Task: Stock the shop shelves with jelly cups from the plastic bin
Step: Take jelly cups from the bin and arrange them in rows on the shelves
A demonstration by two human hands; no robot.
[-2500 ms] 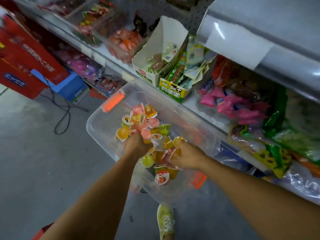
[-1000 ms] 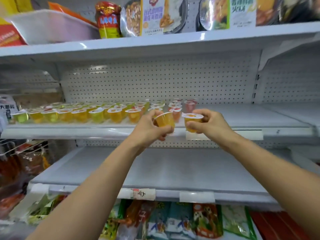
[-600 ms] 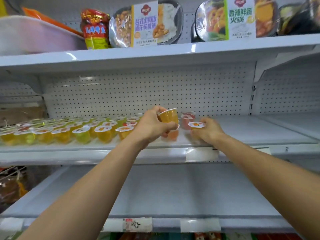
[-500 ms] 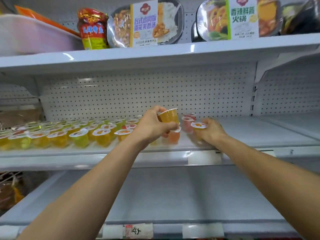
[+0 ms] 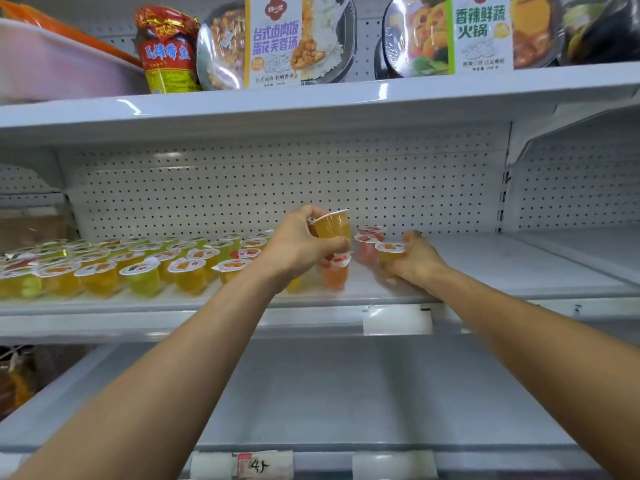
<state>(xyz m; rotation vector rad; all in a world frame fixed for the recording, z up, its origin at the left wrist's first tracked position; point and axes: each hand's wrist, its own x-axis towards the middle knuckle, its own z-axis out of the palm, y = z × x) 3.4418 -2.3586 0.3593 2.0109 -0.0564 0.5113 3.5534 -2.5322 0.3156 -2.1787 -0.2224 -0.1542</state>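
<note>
Rows of jelly cups (image 5: 142, 277) fill the left part of the middle shelf (image 5: 502, 268), and the coming move turns on the place at their right end. The left hand (image 5: 299, 249) pinches an orange jelly cup (image 5: 332, 228) between thumb and curled fingers. The cup sits at 2 o'clock from the hand, raised above the shelf, with its axis tilted and not upright. Directly below it, at 6 o'clock, stands a pink-orange cup (image 5: 336, 273). The right hand (image 5: 414, 263) is curled round a yellow cup (image 5: 391, 252) at its 10 o'clock, low on the shelf; I cannot tell if the bottom touches. I judge the right hand is nearer to placing. The left cup must first come upright and then go down beside the pink-orange one.
</note>
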